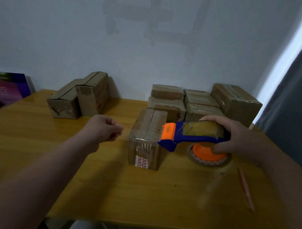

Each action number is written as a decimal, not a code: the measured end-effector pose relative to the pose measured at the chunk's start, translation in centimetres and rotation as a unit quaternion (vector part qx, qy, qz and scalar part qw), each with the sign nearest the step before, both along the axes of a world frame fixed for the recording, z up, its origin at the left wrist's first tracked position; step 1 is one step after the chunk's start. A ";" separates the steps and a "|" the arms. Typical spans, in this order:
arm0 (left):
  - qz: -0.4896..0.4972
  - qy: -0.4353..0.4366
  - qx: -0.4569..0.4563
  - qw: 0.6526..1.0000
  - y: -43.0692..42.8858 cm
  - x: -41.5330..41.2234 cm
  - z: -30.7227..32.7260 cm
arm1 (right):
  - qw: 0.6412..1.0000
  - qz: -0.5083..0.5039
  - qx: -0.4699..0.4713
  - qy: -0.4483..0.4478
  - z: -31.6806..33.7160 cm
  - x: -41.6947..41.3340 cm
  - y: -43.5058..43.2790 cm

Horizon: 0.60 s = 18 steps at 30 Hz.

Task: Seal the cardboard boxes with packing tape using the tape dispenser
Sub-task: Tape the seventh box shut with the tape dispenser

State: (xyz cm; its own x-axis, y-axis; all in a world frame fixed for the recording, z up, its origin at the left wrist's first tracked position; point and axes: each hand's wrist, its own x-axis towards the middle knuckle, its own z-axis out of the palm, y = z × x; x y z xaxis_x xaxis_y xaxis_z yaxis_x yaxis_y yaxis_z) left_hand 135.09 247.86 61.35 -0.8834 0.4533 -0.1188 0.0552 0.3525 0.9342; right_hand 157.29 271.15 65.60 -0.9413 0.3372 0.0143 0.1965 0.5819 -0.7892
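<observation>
Red "SUPE" over "OOD", partly cut off, on a white label (141,161) on the nearest cardboard box (146,131).

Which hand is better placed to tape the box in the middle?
The right hand: it grips the tape dispenser, its orange nose at the top edge of the middle box. The left hand, curled and empty, hovers beside that box and could steady it.

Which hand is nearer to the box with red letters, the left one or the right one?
Left. The left hand hovers just left of the box, with a small gap. The right hand is farther right, gripping the tape dispenser.
</observation>
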 end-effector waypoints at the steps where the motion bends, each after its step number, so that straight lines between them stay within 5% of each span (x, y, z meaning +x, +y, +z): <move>1: 0.004 0.010 -0.001 1.000 0.2 0.0 -0.4 | 1.000 -0.002 0.000 0.001 -0.2 -0.1 -0.1; 18: 0.013 0.047 0.017 0.999 1.4 0.3 -4.0 | 0.998 -0.007 0.051 -0.041 -3.7 -0.2 0.9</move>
State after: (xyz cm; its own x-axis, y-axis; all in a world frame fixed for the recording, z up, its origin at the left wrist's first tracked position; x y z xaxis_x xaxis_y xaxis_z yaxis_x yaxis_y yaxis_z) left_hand 135.38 249.23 57.34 -0.9011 0.4332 -0.0188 0.1355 0.3224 0.9369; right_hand 157.07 272.07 61.86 -0.9359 0.3513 -0.0272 0.2664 0.6550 -0.7071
